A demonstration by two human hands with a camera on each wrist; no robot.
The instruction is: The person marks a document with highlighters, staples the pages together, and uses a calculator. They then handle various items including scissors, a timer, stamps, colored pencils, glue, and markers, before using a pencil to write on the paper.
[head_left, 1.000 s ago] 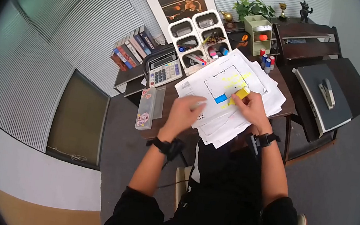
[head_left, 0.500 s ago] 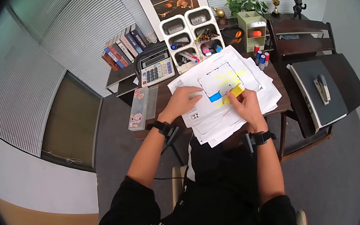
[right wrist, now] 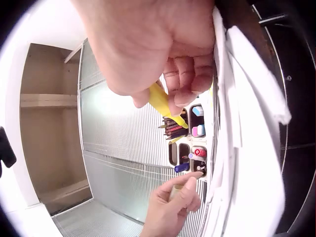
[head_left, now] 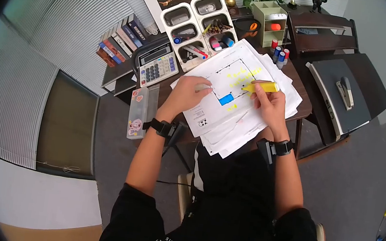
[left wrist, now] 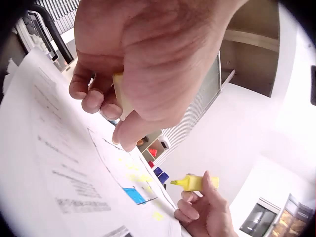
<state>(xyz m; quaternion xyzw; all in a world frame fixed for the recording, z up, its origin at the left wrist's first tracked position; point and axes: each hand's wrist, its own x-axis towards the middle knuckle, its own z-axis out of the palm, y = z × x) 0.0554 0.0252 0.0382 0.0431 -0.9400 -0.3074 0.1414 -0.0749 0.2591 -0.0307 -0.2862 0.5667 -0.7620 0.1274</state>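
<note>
My right hand (head_left: pixel 271 108) pinches an uncapped yellow highlighter (head_left: pixel 266 86) between thumb and fingers. Its tip points left, close over the printed sheet (head_left: pixel 217 78). In the left wrist view that tip (left wrist: pixel 176 182) shows bare. My left hand (head_left: pixel 185 95) is at the sheet's left side, fingers curled around a pale, cream-coloured highlighter cap (right wrist: pixel 175 191), partly hidden by the palm in the left wrist view. A black-outlined drawing on the sheet carries a blue rectangle (head_left: pixel 226 99) and several yellow marks (head_left: pixel 242 77).
More loose papers (head_left: pixel 280 95) lie stacked beneath the sheet. A white organizer (head_left: pixel 198 32) with pens and markers stands behind, a calculator (head_left: pixel 158 69) and clear plastic case (head_left: pixel 138 118) to the left. Several red and blue bottles (head_left: pixel 277 54) stand at back right, a stapler (head_left: pixel 344 93) beyond.
My right hand has turned the highlighter so its tip points left towards the yellow marks. My left hand has come down to the sheet's left side. The head view has shifted slightly.
</note>
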